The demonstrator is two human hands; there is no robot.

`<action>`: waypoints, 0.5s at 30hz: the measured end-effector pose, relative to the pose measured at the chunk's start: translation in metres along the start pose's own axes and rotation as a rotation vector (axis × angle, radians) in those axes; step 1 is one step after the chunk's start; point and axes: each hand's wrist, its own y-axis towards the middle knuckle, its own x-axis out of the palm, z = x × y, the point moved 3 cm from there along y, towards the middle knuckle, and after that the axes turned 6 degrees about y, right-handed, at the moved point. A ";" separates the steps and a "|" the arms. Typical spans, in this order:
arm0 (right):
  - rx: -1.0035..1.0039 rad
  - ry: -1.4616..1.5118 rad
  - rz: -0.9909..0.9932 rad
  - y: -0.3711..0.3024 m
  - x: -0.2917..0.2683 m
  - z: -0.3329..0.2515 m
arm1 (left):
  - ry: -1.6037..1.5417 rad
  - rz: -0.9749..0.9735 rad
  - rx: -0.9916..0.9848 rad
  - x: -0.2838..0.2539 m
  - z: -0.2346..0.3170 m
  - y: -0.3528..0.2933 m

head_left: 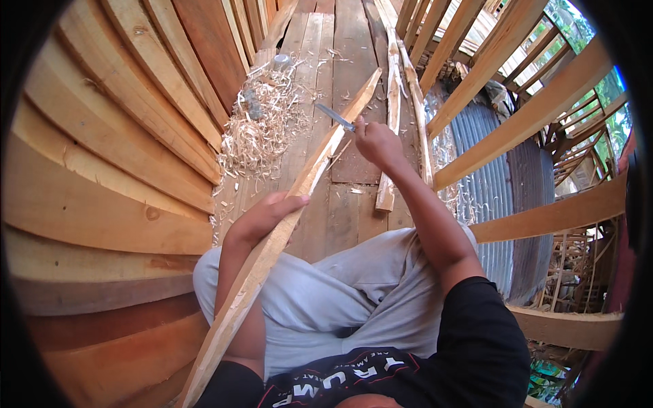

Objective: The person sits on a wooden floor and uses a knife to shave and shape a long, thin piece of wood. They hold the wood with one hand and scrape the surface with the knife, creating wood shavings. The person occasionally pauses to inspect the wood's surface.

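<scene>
While left hand [269,212] grips wooden strip [299,187] | right hand [377,143] (fisted) holds knife [335,117]

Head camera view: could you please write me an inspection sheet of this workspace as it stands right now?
Surface: plank floor, worn boards running away from the person.
Job's things: long pale wooden strip slanting across the lap; knife with its blade laid on the strip's upper part.
Clutter: heap of wood shavings on the floor at left; rough sticks lying along the floor at right.
Hands: left hand grips the strip at mid-length; right hand closed on the knife handle.
Cables: nothing seen.
Surroundings: curved planked wall at left; open timber slats at right, corrugated metal sheet behind them.
</scene>
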 end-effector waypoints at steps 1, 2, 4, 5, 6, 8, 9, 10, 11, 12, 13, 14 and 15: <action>-0.020 -0.014 0.003 -0.003 0.006 -0.002 | 0.045 0.007 0.024 -0.004 -0.003 0.003; -0.036 0.002 -0.008 0.003 0.009 0.006 | 0.091 0.007 0.054 -0.007 -0.007 0.004; -0.066 0.035 -0.026 0.015 0.011 0.026 | 0.157 0.007 0.090 -0.009 -0.011 0.008; -0.081 0.038 -0.038 0.014 0.012 0.020 | 0.167 0.020 0.093 -0.010 -0.014 0.007; -0.098 0.041 -0.051 0.009 0.007 0.008 | 0.178 0.033 0.097 -0.011 -0.016 0.007; -0.135 0.030 -0.061 0.002 0.017 -0.003 | 0.179 0.042 0.090 -0.010 -0.011 0.004; -0.157 0.015 -0.059 -0.002 0.025 -0.007 | 0.182 0.040 0.089 -0.009 -0.008 0.004; -0.177 0.000 -0.058 -0.004 0.031 -0.007 | 0.167 0.026 0.062 -0.007 -0.008 0.005; -0.145 0.002 -0.015 0.006 0.027 -0.002 | 0.150 0.023 0.034 -0.007 -0.008 0.002; -0.124 0.006 -0.025 0.005 0.020 -0.004 | 0.133 0.023 0.015 -0.008 -0.008 0.001; -0.102 0.011 -0.035 0.003 0.012 -0.007 | 0.152 0.037 0.031 -0.009 -0.008 0.001; -0.083 0.018 -0.044 0.001 0.005 -0.012 | 0.173 0.053 0.048 -0.009 -0.007 0.000; -0.138 0.016 -0.106 -0.011 0.012 -0.022 | 0.191 0.064 0.061 -0.010 -0.007 0.001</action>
